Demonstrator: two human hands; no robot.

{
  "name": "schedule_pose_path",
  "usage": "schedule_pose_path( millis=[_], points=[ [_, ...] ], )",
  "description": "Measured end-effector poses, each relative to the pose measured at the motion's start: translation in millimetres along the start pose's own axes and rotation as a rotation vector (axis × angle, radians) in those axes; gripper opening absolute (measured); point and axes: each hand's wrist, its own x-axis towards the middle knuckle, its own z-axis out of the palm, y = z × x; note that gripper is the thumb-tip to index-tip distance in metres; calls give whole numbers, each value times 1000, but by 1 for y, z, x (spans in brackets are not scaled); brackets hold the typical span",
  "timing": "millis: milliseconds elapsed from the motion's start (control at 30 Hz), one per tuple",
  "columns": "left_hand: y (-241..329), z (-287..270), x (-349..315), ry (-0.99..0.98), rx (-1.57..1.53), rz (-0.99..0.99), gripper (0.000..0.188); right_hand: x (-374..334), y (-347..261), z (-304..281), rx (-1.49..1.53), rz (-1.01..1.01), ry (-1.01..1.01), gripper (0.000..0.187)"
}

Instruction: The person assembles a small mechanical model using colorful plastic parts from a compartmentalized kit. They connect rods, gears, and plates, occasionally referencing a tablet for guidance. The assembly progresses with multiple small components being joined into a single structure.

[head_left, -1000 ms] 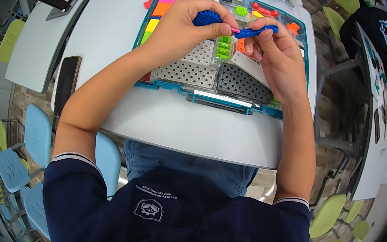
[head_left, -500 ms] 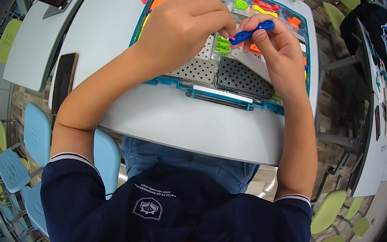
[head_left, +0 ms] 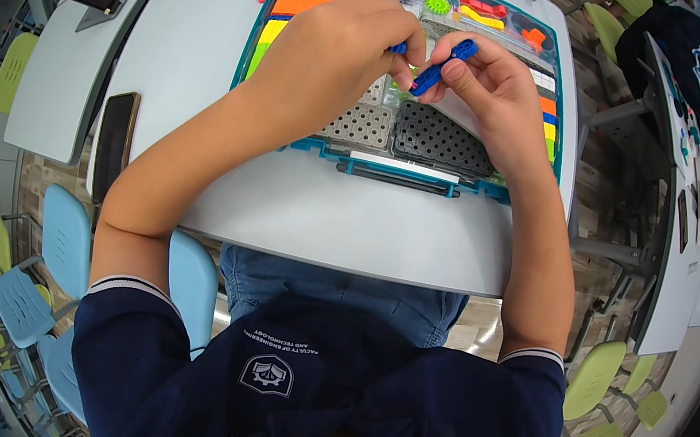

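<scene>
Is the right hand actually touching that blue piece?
Touching: the head view shows the right hand pinching the blue piece, no gap between them.

Grey-brown wood-look plank floor (head_left: 595, 204) shows between furniture. Smooth pale grey table (head_left: 347, 240) sits centre; second pale grey table (head_left: 61, 111) stands left. Light-blue plastic chairs (head_left: 67, 241) cluster near left, lime-green plastic chairs (head_left: 593, 382) near right. Long white-topped table (head_left: 667, 303) runs along the right. Light glares off floor near right.

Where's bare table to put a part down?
Bare white table lies between the teal case and the table's near edge, and left of the case, beyond the phone. The case is crowded: packed with parts, left hand and right hand above.
</scene>
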Motion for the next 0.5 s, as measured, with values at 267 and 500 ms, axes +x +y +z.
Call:
schedule_pose_path(
  millis=[267,500],
  points=[
    [3,1,1,-27,-58,-69,18,-3,0,8,100,41,15,15],
    [4,-4,2,-44,-73,-185,18,-2,-5,8,14,44,55,19]
  ],
)
